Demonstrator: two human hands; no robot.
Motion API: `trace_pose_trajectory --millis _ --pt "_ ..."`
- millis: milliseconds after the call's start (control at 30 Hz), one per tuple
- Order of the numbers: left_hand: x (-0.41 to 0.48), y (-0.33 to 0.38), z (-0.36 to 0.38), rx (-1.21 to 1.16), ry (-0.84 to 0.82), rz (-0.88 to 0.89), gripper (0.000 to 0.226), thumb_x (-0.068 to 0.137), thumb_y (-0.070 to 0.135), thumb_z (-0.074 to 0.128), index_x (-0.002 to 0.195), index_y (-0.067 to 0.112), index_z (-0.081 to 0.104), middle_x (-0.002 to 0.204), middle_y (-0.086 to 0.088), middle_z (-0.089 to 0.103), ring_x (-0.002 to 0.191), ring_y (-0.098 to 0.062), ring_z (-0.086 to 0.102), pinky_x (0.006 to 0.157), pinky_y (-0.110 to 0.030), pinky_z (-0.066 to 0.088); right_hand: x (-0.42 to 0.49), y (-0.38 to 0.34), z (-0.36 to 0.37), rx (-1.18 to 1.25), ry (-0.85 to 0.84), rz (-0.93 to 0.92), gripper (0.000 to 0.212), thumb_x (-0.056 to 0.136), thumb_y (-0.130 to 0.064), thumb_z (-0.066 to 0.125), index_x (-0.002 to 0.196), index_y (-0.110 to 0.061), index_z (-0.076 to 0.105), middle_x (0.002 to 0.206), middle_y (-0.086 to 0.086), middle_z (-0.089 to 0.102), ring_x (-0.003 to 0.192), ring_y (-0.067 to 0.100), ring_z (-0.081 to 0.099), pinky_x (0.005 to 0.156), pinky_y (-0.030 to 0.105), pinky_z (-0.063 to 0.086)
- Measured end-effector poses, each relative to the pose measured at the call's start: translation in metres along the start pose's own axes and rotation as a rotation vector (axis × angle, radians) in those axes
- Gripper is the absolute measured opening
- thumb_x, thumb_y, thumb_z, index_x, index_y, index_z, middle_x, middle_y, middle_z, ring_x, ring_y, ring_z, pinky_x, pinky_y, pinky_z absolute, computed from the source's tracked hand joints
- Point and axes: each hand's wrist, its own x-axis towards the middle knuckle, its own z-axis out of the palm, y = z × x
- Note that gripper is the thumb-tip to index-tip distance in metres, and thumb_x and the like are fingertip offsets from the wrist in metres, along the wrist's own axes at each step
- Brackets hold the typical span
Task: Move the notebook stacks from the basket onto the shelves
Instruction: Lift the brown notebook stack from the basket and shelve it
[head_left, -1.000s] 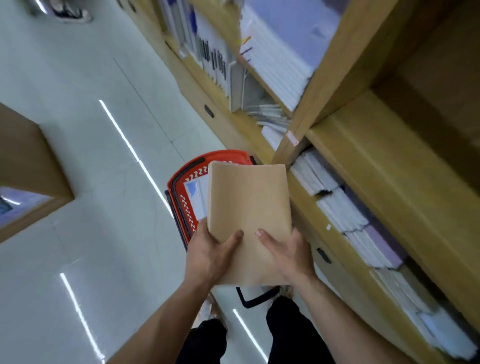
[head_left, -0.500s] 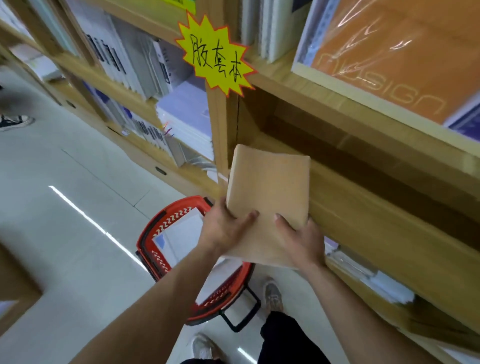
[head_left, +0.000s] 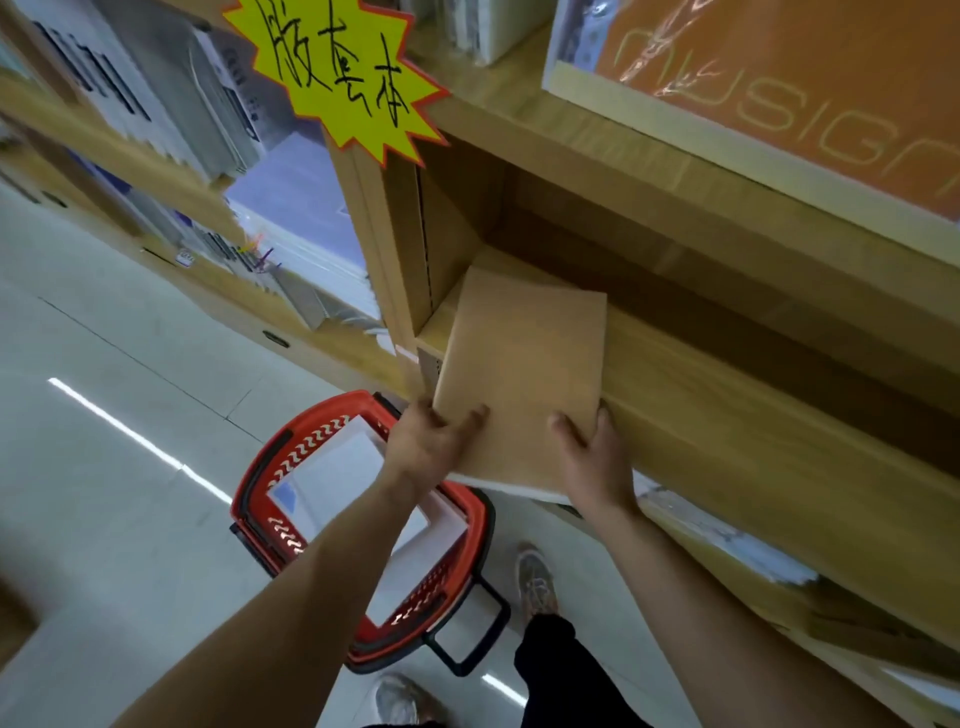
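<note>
Wooden shelf (head_left: 727, 415) under notebook stack (head_left: 524, 384), between both hands.

Tan notebook stack (head_left: 522, 384) — red basket (head_left: 291, 452)

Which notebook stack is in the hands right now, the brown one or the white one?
The brown-covered stack, held at its near end by the left hand and right hand, front end over the shelf. The white-covered stack lies in the red basket.
</note>
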Motion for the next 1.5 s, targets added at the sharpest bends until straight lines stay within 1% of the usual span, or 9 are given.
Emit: trace_pose_trajectory --millis 133,300,767,1000,1100,1233,1333,1400,1500 --pt "0.034 0.024 -0.016 0.005 0.028 0.037 0.036 0.086 0.045 0.076 0.109 0.021 0.062 0.102 0.001 0.07 0.092 -0.018 0.068 0.082 -0.028 0.056 0.014 -0.019 0.02 0.002 0.05 -0.01 0.054 0.101 -0.038 0.058 0.143 -0.006 0.046 0.122 0.007 0.064 0.1 0.024 0.064 0.07 0.021 0.047" --pt "0.057 0.024 -0.029 -0.049 0.05 0.077 0.062 0.087 0.039 0.076 0.14 0.015 0.053 0.118 0.001 0.068 0.101 -0.016 0.067 0.086 -0.027 0.056 0.048 -0.04 0.04 -0.013 0.142 -0.016 0.043 0.101 -0.032 0.059 0.132 -0.003 0.05 0.112 0.006 0.063 0.085 0.016 0.056 0.05 0.004 0.038" --pt "0.072 0.022 0.011 0.024 0.182 0.194 0.063 0.097 0.039 0.063 0.147 0.015 0.033 0.134 -0.008 0.06 0.123 -0.03 0.058 0.103 -0.042 0.048 0.098 -0.054 0.044 0.074 0.297 -0.034 0.053 0.098 -0.027 0.064 0.144 -0.008 0.044 0.127 0.01 0.066 0.102 0.022 0.067 0.067 0.018 0.046" --pt "0.041 -0.016 0.018 0.218 0.073 0.393 0.084 0.095 0.05 0.055 0.155 0.012 0.011 0.157 -0.018 0.035 0.141 -0.033 0.039 0.11 -0.044 0.044 0.074 -0.037 0.058 -0.074 0.136 -0.121 0.099 0.08 -0.057 0.064 0.158 -0.017 0.016 0.13 0.004 0.062 0.113 0.025 0.062 0.092 0.039 0.058" --pt "0.065 -0.007 0.017 0.204 0.036 0.369 0.076 0.092 0.052 0.051 0.145 0.006 0.021 0.144 -0.027 0.04 0.125 -0.041 0.05 0.096 -0.053 0.052 0.084 -0.048 0.063 -0.112 0.138 -0.07 0.1 0.076 -0.061 0.058 0.156 -0.019 0.015 0.13 0.01 0.06 0.112 0.031 0.061 0.088 0.044 0.059" --pt "0.083 0.001 0.014 0.252 -0.017 0.403 0.064 0.095 0.039 0.046 0.147 0.014 0.019 0.147 -0.024 0.04 0.115 -0.038 0.059 0.099 -0.05 0.05 0.1 -0.055 0.06 -0.232 0.157 -0.055 0.084 0.083 -0.054 0.055 0.149 -0.014 0.02 0.122 0.011 0.055 0.107 0.034 0.059 0.082 0.049 0.059" --pt "0.084 -0.001 0.015 0.248 -0.023 0.432 0.073 0.098 0.034 0.05 0.154 0.011 0.01 0.158 -0.022 0.027 0.134 -0.036 0.045 0.114 -0.049 0.038 0.103 -0.054 0.059 -0.282 0.155 -0.04 0.083 0.09 -0.049 0.054 0.151 -0.009 0.014 0.119 0.01 0.047 0.11 0.035 0.053 0.085 0.051 0.056" --pt "0.08 -0.001 0.016 0.252 -0.009 0.423 0.081 0.1 0.03 0.052 0.159 0.01 0.0 0.167 -0.017 0.011 0.142 -0.025 0.031 0.12 -0.03 0.017 0.102 -0.051 0.059 -0.279 0.143 -0.048 0.091 0.091 -0.051 0.054 0.156 -0.009 0.006 0.132 0.016 0.049 0.116 0.035 0.051 0.09 0.051 0.054" --pt "0.082 -0.001 0.019 0.251 -0.004 0.439 0.078 0.1 0.026 0.051 0.158 0.01 0.001 0.167 -0.019 0.009 0.144 -0.032 0.032 0.116 -0.031 0.024 0.098 -0.044 0.057 -0.27 0.115 -0.085 0.097 0.095 -0.053 0.055 0.159 -0.006 -0.001 0.141 0.017 0.049 0.124 0.032 0.047 0.094 0.038 0.048"
